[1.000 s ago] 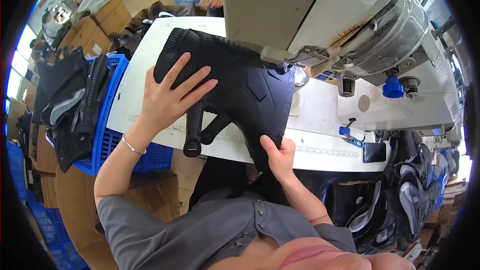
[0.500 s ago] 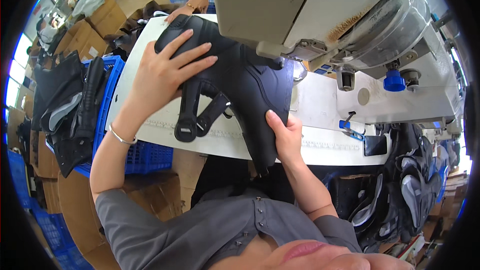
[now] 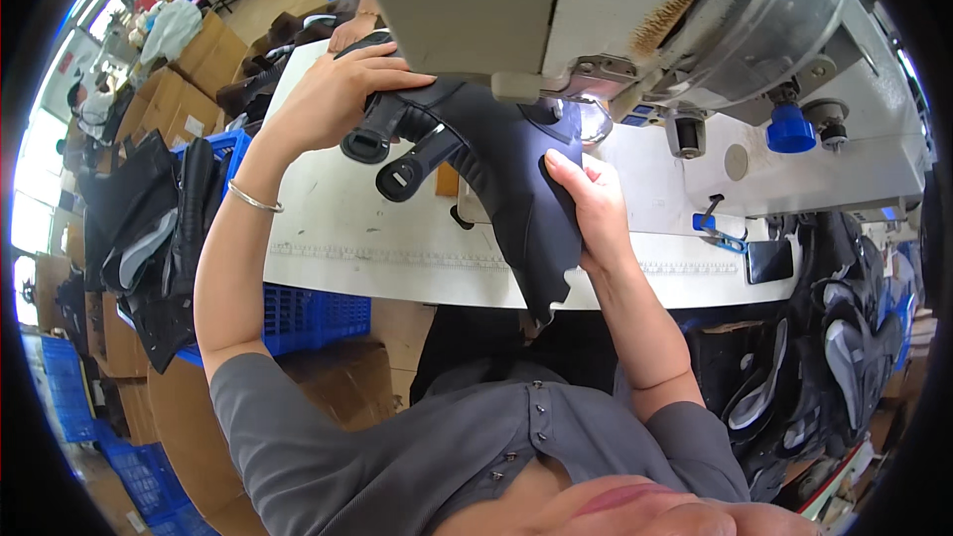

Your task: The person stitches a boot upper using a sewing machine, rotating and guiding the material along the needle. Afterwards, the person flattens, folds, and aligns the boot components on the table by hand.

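A black, leather-like piece shaped like a boot upper lies partly under the sewing machine head; its lower end hangs at the table's near edge. Two short straps with slotted plastic ends stick out on its left side. My left hand holds the far left part, fingers over the top and the thumb hidden. Along the right edge my right hand grips the piece, thumb on top and fingers underneath. The machine head covers the far portion and the needle area.
A white table with a ruler strip carries blue-handled thread snips and a dark phone at right. Black pieces fill a blue crate at left and hang in a pile at right. Another person's hand is beyond the table.
The boot upper has been pushed away from me and turned, its straps now farther up. Both my hands moved away with it. The other person's hand has drawn partly behind the machine.
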The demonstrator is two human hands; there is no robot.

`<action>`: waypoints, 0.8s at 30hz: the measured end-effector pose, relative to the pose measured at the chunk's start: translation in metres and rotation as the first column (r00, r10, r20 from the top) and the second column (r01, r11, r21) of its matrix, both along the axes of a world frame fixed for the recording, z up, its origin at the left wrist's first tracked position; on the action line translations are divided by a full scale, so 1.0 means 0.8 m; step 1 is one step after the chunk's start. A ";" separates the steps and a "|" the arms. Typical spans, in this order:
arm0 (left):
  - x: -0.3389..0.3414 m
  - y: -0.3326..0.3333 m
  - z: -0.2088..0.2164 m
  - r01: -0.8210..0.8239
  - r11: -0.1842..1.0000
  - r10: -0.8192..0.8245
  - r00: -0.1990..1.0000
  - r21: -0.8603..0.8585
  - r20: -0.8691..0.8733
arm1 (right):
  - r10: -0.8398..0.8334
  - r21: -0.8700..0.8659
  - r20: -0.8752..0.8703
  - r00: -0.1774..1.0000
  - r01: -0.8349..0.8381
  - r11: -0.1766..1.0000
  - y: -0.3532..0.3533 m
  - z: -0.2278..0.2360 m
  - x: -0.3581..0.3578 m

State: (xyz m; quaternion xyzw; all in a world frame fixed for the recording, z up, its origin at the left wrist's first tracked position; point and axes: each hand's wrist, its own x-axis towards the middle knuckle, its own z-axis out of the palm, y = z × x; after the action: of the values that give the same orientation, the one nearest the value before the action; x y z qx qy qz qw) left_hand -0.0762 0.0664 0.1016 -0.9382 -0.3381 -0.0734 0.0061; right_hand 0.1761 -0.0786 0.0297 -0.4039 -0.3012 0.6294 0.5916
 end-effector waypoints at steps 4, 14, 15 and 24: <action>0.004 0.014 0.002 0.000 0.996 0.005 0.998 -0.092 0.058 | -0.037 0.051 -0.026 0.999 0.039 0.998 0.000 -0.002 0.004; 0.011 -0.003 -0.007 -0.057 0.981 0.066 0.997 -0.185 0.045 | -0.211 0.304 0.274 0.938 0.124 0.945 -0.027 -0.023 0.040; 0.011 -0.006 -0.008 -0.040 0.968 0.056 0.997 -0.249 0.057 | -0.277 0.383 0.245 0.929 0.170 0.908 -0.039 -0.034 0.053; -0.019 -0.098 -0.057 -0.208 0.965 0.187 0.973 0.161 0.133 | -0.461 0.477 0.798 -0.387 0.874 0.091 -0.152 -0.143 0.327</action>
State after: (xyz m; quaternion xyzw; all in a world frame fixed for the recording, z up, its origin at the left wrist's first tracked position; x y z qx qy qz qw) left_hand -0.0917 -0.0118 0.0558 -0.8898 -0.4220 -0.1565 0.0755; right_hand 0.4377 -0.2000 -0.0847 -0.8510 -0.0838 -0.2096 0.4742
